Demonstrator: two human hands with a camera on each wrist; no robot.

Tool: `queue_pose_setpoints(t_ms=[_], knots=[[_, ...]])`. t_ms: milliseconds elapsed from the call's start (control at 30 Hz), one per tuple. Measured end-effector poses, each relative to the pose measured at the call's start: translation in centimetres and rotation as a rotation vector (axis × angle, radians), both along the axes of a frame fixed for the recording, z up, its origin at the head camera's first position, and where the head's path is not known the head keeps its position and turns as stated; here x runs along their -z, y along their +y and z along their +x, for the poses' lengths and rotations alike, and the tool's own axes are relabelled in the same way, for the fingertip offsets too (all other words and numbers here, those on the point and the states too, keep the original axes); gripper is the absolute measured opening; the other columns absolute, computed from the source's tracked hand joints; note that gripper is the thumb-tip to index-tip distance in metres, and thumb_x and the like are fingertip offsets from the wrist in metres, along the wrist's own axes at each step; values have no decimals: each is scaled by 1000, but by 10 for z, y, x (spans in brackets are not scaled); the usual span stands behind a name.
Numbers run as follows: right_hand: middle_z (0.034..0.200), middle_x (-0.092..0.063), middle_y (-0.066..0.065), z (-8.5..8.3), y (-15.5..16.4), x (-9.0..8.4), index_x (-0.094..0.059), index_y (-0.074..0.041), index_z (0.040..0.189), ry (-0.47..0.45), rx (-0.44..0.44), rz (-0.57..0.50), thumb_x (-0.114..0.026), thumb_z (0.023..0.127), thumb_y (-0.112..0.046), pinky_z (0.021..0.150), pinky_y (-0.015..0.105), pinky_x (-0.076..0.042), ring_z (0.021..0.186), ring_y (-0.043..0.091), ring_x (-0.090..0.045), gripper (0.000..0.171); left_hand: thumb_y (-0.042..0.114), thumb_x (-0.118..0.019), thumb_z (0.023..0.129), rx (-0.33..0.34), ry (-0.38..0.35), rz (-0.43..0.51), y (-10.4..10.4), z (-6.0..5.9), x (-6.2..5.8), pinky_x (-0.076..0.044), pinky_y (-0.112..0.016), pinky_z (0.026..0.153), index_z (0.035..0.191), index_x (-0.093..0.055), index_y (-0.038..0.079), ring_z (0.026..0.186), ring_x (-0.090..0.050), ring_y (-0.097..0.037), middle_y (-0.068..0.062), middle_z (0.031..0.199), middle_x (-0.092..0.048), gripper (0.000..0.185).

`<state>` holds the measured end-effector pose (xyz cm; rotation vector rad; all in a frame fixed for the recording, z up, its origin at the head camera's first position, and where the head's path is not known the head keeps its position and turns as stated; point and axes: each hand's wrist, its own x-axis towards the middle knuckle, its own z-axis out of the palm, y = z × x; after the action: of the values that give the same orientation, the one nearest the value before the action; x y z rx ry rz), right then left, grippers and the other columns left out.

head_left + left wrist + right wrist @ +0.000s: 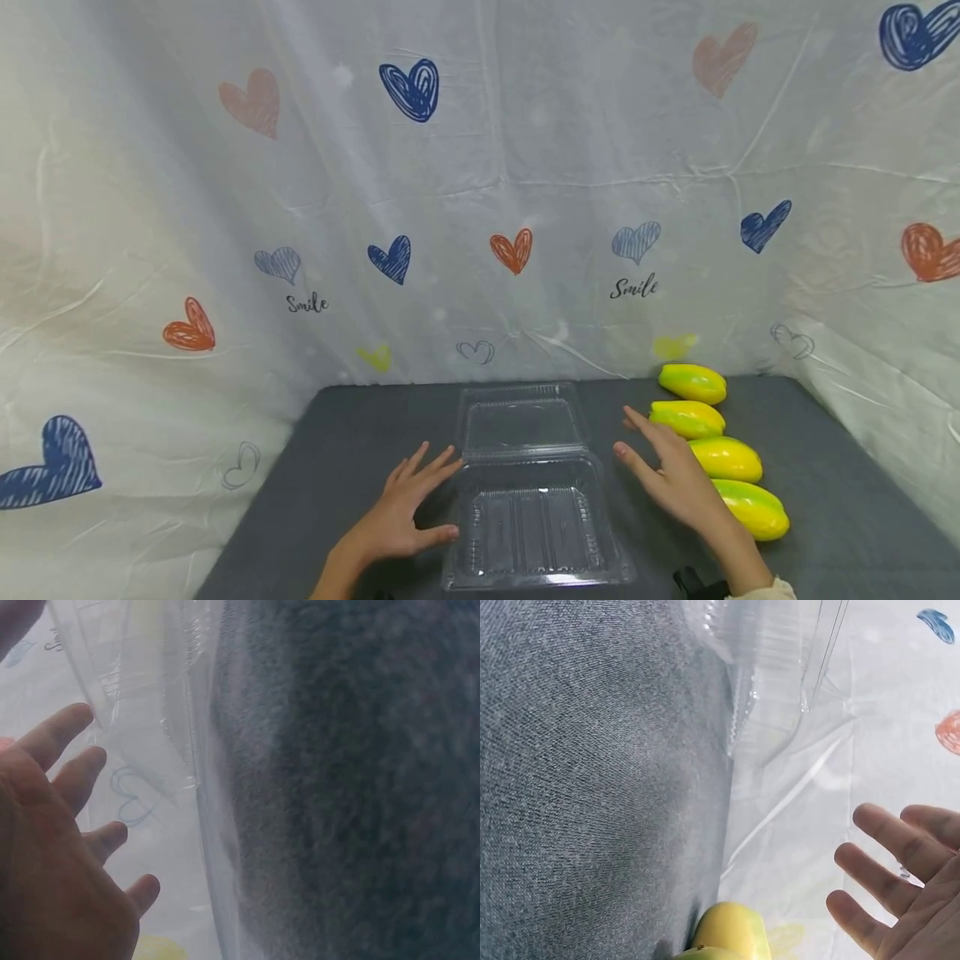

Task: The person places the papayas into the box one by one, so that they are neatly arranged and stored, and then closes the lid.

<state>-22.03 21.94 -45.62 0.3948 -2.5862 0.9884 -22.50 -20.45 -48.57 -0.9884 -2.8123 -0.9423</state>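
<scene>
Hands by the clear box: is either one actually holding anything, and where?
Nothing is held. The left hand lies open beside the clear plastic box, thumb near its rim; the right hand hovers open between box and mangoes.

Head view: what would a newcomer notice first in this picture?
Probably the four yellow-green fruits, lined up along the right side of the grey table. Next, the open clear plastic box at the table's middle, with the left hand and the right hand spread open on either side of it.
</scene>
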Motion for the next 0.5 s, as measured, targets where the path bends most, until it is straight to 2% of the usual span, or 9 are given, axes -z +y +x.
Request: queue_pose_setpoints(t_ms=[167,333,500], knots=[[136,-65,18,-2,3,-3,-44,-6,154,-10,-3,-12,-60,103,-38,103,69,-40,132,47,-51,62,42,-74,91,3,33,8,3,1,2,-15,-82,110,156,-43,23,157,-11,-47,-1,168,-32,75],[137,-64,20,-5,18,-14,-43,-6,154,-23,46,-4,-58,104,-40,99,66,-44,130,45,-51,62,42,-74,91,0,50,0,5,1,0,-19,-80,110,155,-45,23,157,-15,-45,0,166,-36,73],[138,-60,24,-5,41,-25,-49,-5,150,-22,104,-39,-59,104,-38,98,69,-39,132,49,-46,58,42,-75,90,-2,71,11,6,1,-1,-23,-80,108,154,-47,20,156,-18,-46,-2,164,-39,73]])
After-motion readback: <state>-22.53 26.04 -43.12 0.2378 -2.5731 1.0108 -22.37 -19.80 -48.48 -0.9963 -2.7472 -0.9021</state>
